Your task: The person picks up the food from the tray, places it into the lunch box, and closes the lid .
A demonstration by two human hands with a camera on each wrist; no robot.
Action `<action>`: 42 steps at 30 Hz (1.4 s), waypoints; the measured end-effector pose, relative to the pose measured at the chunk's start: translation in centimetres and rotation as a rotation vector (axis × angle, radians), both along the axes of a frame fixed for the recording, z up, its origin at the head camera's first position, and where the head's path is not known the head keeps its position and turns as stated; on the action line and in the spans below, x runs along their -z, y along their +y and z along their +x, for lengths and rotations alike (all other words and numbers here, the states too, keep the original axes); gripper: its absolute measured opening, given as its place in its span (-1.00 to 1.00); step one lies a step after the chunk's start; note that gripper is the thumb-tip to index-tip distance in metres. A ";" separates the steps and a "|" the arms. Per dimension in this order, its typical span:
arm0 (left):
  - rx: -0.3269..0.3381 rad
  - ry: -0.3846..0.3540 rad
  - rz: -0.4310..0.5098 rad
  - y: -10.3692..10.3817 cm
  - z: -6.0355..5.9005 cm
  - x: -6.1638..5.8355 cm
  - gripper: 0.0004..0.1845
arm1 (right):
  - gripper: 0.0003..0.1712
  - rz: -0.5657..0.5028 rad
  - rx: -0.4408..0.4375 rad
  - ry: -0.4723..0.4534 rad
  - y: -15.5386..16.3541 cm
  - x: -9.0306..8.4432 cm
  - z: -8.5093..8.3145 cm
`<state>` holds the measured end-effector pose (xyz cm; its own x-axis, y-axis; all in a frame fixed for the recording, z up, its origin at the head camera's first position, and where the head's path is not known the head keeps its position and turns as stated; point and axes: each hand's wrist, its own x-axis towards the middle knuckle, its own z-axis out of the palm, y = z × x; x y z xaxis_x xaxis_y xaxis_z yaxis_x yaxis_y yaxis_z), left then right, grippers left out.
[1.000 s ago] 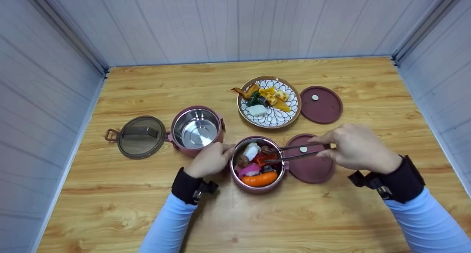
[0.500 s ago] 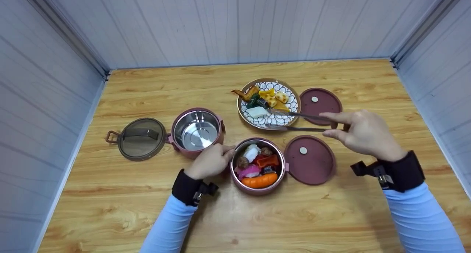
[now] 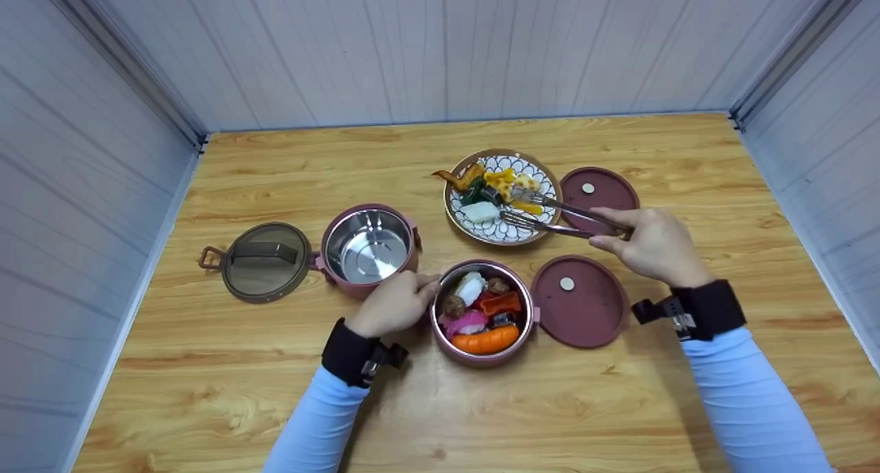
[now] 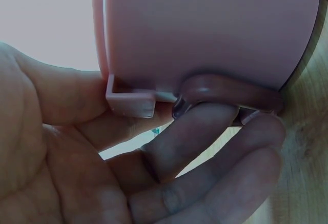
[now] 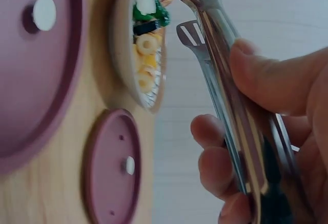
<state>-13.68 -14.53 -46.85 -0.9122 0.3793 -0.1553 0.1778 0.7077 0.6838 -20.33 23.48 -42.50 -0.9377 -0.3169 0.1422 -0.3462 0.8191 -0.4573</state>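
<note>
Both hands are busy. Curled round a pair of metal tongs (image 3: 550,215), the right hand (image 3: 653,246) grips them near the hinged end, thumb on one arm and fingers on the other. The tongs lie nearly level, long axis running from the hand toward the person's left and a little away, tips pointing at the patterned plate (image 3: 543,177) and hovering over its near right part. Their two slotted tips stand slightly apart with nothing between them (the right wrist view shows this plainly).

Meanwhile the left hand (image 3: 392,302) holds the filled pink bowl (image 3: 483,355) by its left side, fingers curled under a small side handle and lug in the left wrist view. That bowl sits on the wooden table (image 3: 619,404) in front of the person, packed with toy food, an orange sausage nearest.

Counting: two pink bowls, the second one (image 3: 368,243) empty and steel-lined, just left of the first; two round maroon lids (image 3: 576,301) with a white dot each, one right of the filled bowl, the other (image 3: 601,188) right of the plate; one brown handled lid (image 3: 265,260) at far left; one plate, carrying several pieces of toy food.
</note>
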 end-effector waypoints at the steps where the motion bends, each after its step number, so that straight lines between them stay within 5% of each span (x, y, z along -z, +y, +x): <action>1: -0.001 -0.008 0.002 0.0 0.0 0.0 -0.67 | -0.45 -0.004 0.004 -0.005 -0.3 0.3 -0.2; 11: 0.025 -0.005 0.000 -0.4 0.1 0.0 -0.70 | -0.42 0.073 -0.018 0.015 -4.3 1.9 -2.1; 18: 0.005 -0.002 -0.010 -1.0 0.3 -0.8 -0.67 | -0.42 0.151 -0.021 0.036 -5.0 2.1 -1.8; 23: -0.111 -0.019 0.074 -2.4 0.5 -2.1 -0.62 | -0.44 0.162 0.015 0.029 -5.3 2.0 -0.8; 30: -0.429 0.220 0.208 -6.2 0.2 -3.6 -0.73 | -0.50 0.155 0.082 0.040 -5.6 1.9 1.1; 34: -0.586 0.306 0.162 -8.5 -0.2 -3.5 -0.67 | -0.51 0.138 0.100 0.065 -5.4 1.9 1.5; 38: -0.646 0.226 0.034 -10.1 -0.4 -3.0 -0.51 | -0.52 0.140 0.104 0.059 -5.2 1.8 1.6; 42: -0.616 0.082 -0.024 -10.7 -0.5 -2.6 -0.46 | -0.53 0.135 0.120 0.031 -4.9 1.8 1.6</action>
